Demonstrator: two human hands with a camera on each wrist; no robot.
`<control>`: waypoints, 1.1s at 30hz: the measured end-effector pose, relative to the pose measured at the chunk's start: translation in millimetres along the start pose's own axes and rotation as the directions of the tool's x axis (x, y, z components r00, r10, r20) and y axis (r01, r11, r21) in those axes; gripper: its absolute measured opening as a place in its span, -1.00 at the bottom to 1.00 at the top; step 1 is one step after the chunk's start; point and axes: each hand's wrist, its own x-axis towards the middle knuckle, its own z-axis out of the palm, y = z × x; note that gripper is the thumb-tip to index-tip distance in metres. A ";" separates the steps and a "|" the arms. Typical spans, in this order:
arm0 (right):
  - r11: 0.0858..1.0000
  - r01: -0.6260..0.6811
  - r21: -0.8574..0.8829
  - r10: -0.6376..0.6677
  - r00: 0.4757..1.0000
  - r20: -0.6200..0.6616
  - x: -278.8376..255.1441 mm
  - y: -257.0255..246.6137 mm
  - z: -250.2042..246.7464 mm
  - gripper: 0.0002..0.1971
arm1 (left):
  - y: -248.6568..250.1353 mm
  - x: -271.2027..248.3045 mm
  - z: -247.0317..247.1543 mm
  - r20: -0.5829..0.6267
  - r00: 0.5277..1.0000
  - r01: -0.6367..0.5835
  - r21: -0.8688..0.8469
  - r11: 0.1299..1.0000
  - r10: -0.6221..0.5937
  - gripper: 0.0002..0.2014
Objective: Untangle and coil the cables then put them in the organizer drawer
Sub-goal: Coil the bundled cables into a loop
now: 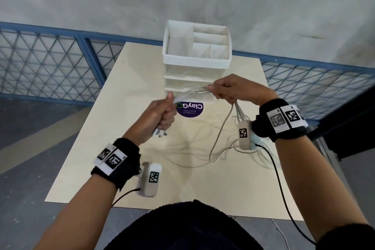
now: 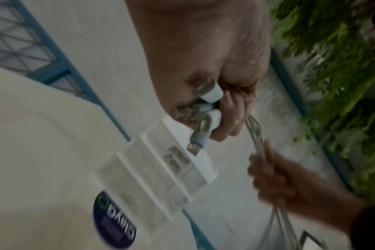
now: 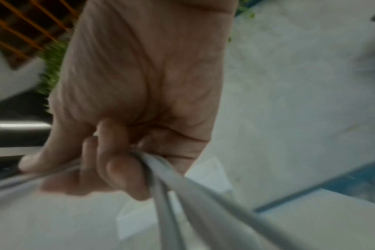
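Several thin white cables [image 1: 192, 93] stretch taut between my two fists above the table. My left hand [image 1: 162, 113] grips one end of the bundle; their metal plugs [image 2: 206, 108] stick out below the fist. My right hand [image 1: 227, 91] grips the bundle farther along [image 3: 152, 162], and the loose rest [image 1: 221, 138] hangs down and trails over the table in blurred loops. The white organizer [image 1: 196, 55] stands at the table's far edge, just behind my hands. Its stacked clear drawers [image 1: 186, 81] look closed.
The light wooden table [image 1: 142, 67] carries a round purple sticker [image 1: 189, 110] under my hands. A blue mesh fence [image 1: 50, 63] runs behind the table. Black leads [image 1: 282, 186] trail from my wrist cameras toward my body.
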 end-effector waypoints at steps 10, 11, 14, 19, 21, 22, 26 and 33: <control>0.986 0.060 0.154 -0.012 0.956 -0.294 12.1 8.5 72.2 -0.55 | -10.0 14.0 6.9 -0.216 0.966 -0.108 0.155 0.982 0.140 -0.62; 0.988 0.054 0.144 -0.010 0.957 -0.291 14.3 4.2 76.7 -0.54 | -13.3 14.8 13.4 -0.229 0.962 -0.113 0.161 0.981 0.148 -0.64; 0.989 0.064 0.130 -0.029 0.967 -0.255 15.1 -3.8 85.6 -0.52 | -16.3 17.7 25.0 -0.262 0.955 -0.100 0.166 0.981 0.142 -0.66; 0.981 0.053 0.185 -0.022 0.986 -0.167 12.0 -5.0 93.9 -0.53 | -22.4 22.0 29.0 -0.279 0.954 -0.056 0.207 0.977 0.114 -0.55; 0.982 0.026 0.187 0.002 0.989 -0.149 11.9 -4.5 96.8 -0.53 | -22.5 21.7 29.9 -0.242 0.966 -0.031 0.219 0.975 0.085 -0.53; 0.982 0.017 0.190 0.011 0.989 -0.146 12.2 -3.9 97.1 -0.53 | -22.2 21.3 30.2 -0.207 0.976 -0.023 0.201 0.979 0.065 -0.53; 0.972 -0.011 0.233 0.038 0.993 -0.112 14.3 -4.1 96.7 -0.53 | -23.2 22.4 30.3 -0.123 0.992 0.005 -0.026 1.000 -0.008 -0.55; 0.964 -0.061 0.257 0.029 0.991 0.128 0.6 12.2 100.3 -0.55 | -9.6 34.3 4.5 -0.330 0.942 -0.173 -0.343 0.923 0.054 -0.65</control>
